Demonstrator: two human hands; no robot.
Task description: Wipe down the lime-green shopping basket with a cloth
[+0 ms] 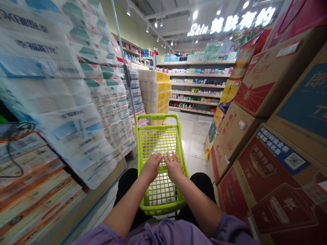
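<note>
A lime-green plastic shopping cart (139, 149) stands straight in front of me in a narrow shop aisle, and I see nothing in its mesh basket. My left hand (152, 166) and my right hand (174, 166) rest side by side on the bar across the near part of the basket. Their fingers curl over that bar. Both forearms reach forward from purple sleeves at the bottom of the view.
Tall stacks of wrapped tissue packs (76, 112) crowd the left side. Piled cardboard boxes (255, 143) lean in on the right. A metal pole (125, 64) rises by the cart. Ahead lie tiled floor (196, 136), a yellow-and-white pack stack (157, 95) and stocked shelves (196, 88).
</note>
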